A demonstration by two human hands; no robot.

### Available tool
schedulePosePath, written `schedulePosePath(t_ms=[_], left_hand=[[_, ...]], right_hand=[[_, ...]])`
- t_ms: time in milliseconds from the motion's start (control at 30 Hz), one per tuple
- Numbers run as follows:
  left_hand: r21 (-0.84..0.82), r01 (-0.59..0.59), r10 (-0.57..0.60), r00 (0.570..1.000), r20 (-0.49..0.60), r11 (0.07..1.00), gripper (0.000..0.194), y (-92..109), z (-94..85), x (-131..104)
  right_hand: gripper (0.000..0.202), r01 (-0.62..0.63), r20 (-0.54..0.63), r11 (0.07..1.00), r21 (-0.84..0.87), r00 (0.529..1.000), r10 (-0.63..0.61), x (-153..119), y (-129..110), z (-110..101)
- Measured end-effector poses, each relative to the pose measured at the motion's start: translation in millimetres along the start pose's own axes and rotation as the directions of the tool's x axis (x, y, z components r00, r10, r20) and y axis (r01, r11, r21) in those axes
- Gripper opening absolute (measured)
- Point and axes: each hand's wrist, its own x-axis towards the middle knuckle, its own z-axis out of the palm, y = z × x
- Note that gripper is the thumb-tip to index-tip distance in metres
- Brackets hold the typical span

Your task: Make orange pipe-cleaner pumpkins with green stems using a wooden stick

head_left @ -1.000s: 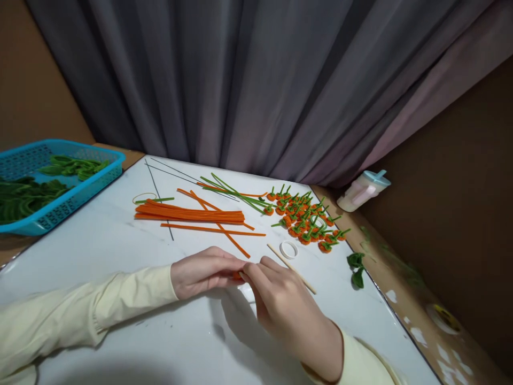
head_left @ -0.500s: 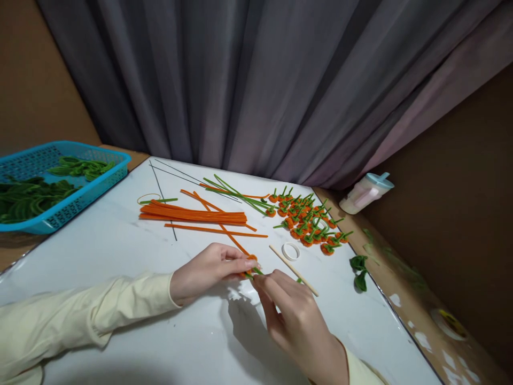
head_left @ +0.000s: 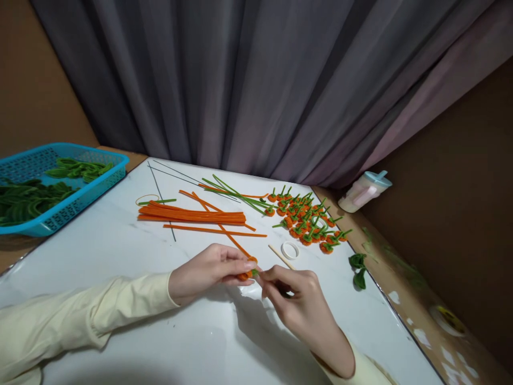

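My left hand (head_left: 214,272) is closed on a small orange chenille-stem ball (head_left: 244,276), with fingertips and thumb partly covering it. A short green stem (head_left: 255,272) sticks out of the ball toward the right. My right hand (head_left: 298,299) has thumb and index finger pinched at the outer end of this green stem; the exact contact is hard to see. Behind it lies a wooden stick (head_left: 279,255), partly hidden by the hand. Beyond my left hand is a bundle of orange chenille stems (head_left: 192,215), with loose orange ones around it.
Several finished orange balls with green stems (head_left: 304,219) cluster at the back right, near a white tape ring (head_left: 289,250). Green chenille stems (head_left: 236,192) lie at the back. A blue basket (head_left: 80,198) stands left; a lidded cup (head_left: 364,191) and green leaves (head_left: 358,270) are right.
My right hand has turned and shifted slightly up and right, its fingertips now farther along the green stem. It covers more of the wooden stick. My left hand has barely moved.
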Motion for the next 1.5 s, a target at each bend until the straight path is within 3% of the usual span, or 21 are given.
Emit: schedulePosePath(t_ms=[400, 700, 867, 1000, 1167, 1233, 1400, 1500], left_hand=[[0.064, -0.056, 0.06, 0.997, -0.053, 0.996, 0.031, -5.1, 0.5, 0.1], [0.078, -0.048, 0.053, 0.996, -0.067, 0.996, 0.031, -3.1, 1.4, 1.2], [-0.026, 0.02, -0.021, 0.999, -0.032, 0.999, 0.033, 0.6, -4.8, 3.7], [-0.049, 0.065, -0.064, 0.998, 0.025, 0.997, 0.035, -0.9, -11.5, 5.4], [-0.021, 0.03, -0.029, 0.997, 0.073, 0.999, 0.031, -1.4, -13.9, 5.5], [0.039, -0.003, 0.0, 0.997, 0.081, 0.999, 0.029, 0.0, -12.5, 4.5], [0.256, -0.055, 0.055, 0.998, 0.008, 0.965, 0.023, 2.9, -8.6, 0.7], [0.333, -0.07, 0.076, 0.997, -0.005, 0.94, 0.023, 4.0, -8.8, -1.4]], right_hand=[[0.027, -0.248, 0.059, 0.959, 0.135, 0.969, 0.242, 6.2, 3.9, 3.5], [0.03, -0.4, 0.212, 0.864, 0.305, 0.913, 0.348, 16.5, 8.0, -0.5], [0.027, -0.304, 0.187, 0.916, 0.259, 0.947, 0.262, 17.0, 17.5, -2.0], [0.016, -0.066, 0.075, 0.998, 0.022, 0.995, 0.064, 16.1, 20.0, -3.2], [0.006, 0.162, -0.041, 0.976, -0.148, 0.985, -0.17, 16.4, 19.9, -2.1], [0.007, 0.165, -0.041, 0.976, -0.141, 0.984, -0.172, 16.7, 19.7, -3.0], [0.017, -0.019, 0.106, 1.0, 0.023, 0.994, 0.017, 20.9, 18.2, -13.4], [0.019, -0.038, 0.187, 0.988, 0.149, 0.982, 0.009, 27.2, 21.2, -19.0]])
